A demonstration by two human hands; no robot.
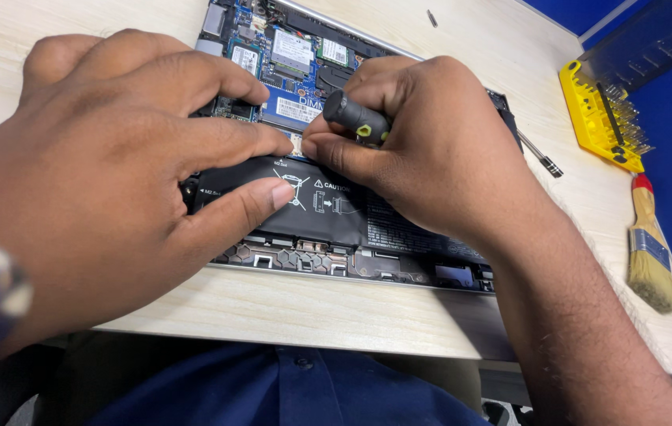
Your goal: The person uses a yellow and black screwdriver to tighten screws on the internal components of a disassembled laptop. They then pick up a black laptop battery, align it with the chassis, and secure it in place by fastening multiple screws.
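An opened laptop point(312, 260) lies bottom-up on the light wooden table, its blue circuit board point(289, 55) and black battery point(328, 209) exposed. My right hand point(438, 150) is closed around a small black screwdriver point(356, 118) with a yellow-green mark, tip pointing down near the battery's upper edge. My left hand point(115, 158) rests on the laptop's left part, fingers spread, fingertips pressing on the battery and the board's edge beside the screwdriver tip. The tip itself is hidden between the fingers.
A yellow bit holder point(600, 118) with several bits stands at the right, under a clear lid. A paintbrush point(650, 244) with a red-tipped handle lies near the right table edge. A loose metal bit point(541, 158) lies beside the laptop; a small screw point(431, 17) lies farther back.
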